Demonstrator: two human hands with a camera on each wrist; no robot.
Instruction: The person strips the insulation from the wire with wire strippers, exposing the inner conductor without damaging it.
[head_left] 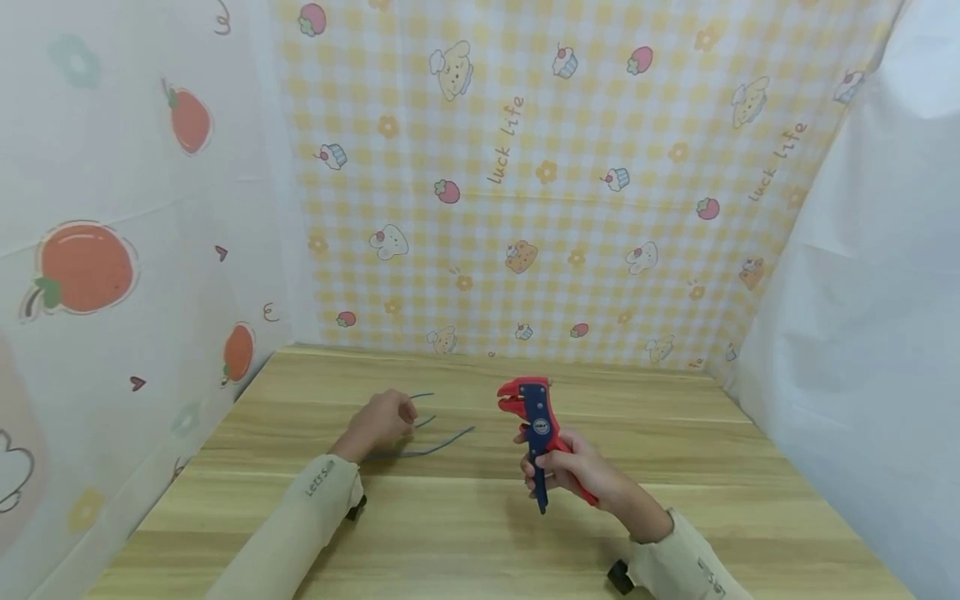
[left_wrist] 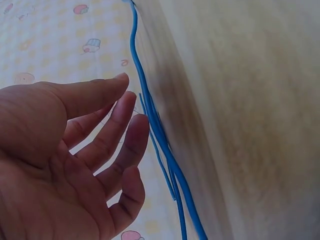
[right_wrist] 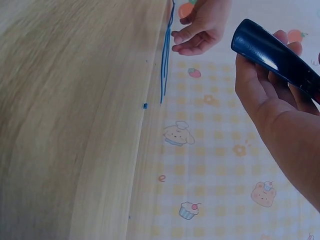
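Several thin blue wires (head_left: 447, 443) lie on the wooden table, left of the middle. Over them is my left hand (head_left: 382, 419). In the left wrist view its fingers are loosely bent and spread, with nothing between them, close beside the wires (left_wrist: 137, 50). My right hand (head_left: 592, 477) grips a wire stripper (head_left: 537, 408) by its handles, raised above the table. The tool has a dark blue body, red jaws that point up and left, and a red handle. In the right wrist view only a dark handle end (right_wrist: 267, 52) of it shows.
A small blue bit (right_wrist: 145, 106) lies on the table (head_left: 450, 533) in the right wrist view. Behind the table hangs a yellow checked cloth (head_left: 480, 225). A fruit-print sheet (head_left: 165, 200) stands at left, a plain white sheet (head_left: 862, 350) at right.
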